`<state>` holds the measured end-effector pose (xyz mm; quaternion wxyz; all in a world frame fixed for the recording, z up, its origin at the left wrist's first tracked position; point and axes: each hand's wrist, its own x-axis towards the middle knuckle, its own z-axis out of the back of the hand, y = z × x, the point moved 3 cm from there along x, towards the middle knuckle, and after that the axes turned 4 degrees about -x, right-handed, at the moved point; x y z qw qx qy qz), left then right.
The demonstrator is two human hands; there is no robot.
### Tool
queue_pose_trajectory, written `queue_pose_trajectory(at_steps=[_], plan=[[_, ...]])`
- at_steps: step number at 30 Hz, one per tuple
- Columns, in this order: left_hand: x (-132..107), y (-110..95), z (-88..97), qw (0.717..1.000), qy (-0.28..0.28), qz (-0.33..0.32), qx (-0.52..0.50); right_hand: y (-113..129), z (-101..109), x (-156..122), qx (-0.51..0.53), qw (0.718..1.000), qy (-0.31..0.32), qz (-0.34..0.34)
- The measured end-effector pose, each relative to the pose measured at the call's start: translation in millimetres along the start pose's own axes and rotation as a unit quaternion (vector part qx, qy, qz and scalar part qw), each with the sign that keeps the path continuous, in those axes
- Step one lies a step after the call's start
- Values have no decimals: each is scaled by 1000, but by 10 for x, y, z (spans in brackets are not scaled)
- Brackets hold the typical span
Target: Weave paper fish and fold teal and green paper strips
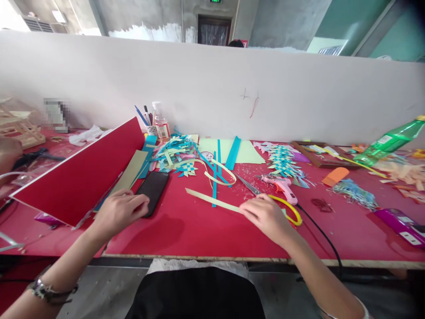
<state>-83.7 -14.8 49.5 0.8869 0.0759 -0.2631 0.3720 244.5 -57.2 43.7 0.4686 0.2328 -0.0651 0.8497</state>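
Observation:
My left hand (120, 211) rests on the red table (186, 232) with its fingers curled, touching the lower end of a black phone (153, 191) and the edge of a pale green paper sheet (130, 173). My right hand (264, 215) lies on the table with fingers pinched on the end of a long pale green paper strip (212, 200). Just beyond that hand lie scissors with yellow handles (288, 207). A blue strip (214, 186) crosses the green strip.
A tilted red board (79, 177) stands at left. Piles of woven blue and green strips (175, 155), a pink glue gun (282, 186) with its black cord, a small bottle (161, 124), pens, a green bottle (388, 144) and a purple tool (400, 223) lie around. A white partition runs behind.

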Motion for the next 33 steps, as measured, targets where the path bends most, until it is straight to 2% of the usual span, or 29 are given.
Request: queue_pose_trajectory(at_steps=[2,5,7,9,12,15,20,23,27,30,33], plan=[[89,-182,-43,999,3,-21,30,148,-74,6,-43,995,-33,78],[238,-541,-244,995,89,-44,0,346,-269,2,-70,985,-40,153],[281,-724,-416,989,142,-34,-29,403,-407,-23,-55,986,-9,155],[262,-827,-579,982,179,-13,-56,398,-506,-55,-19,994,31,108],[181,-866,-743,977,194,21,-79,365,-561,-86,30,996,72,32],[142,-858,-797,977,189,29,-99,365,-563,-68,44,995,92,7],[174,-885,-790,971,204,-3,-123,410,-568,-33,-1,997,75,19],[177,-925,-775,978,188,-33,-80,453,-569,-50,-42,996,57,53],[141,-990,-762,981,176,-82,-3,490,-582,-103,-102,987,75,100],[111,-1008,-769,978,195,-78,5,486,-586,-126,-103,987,94,76],[91,-1003,-779,978,206,-44,-3,509,-582,-126,-73,990,112,54]])
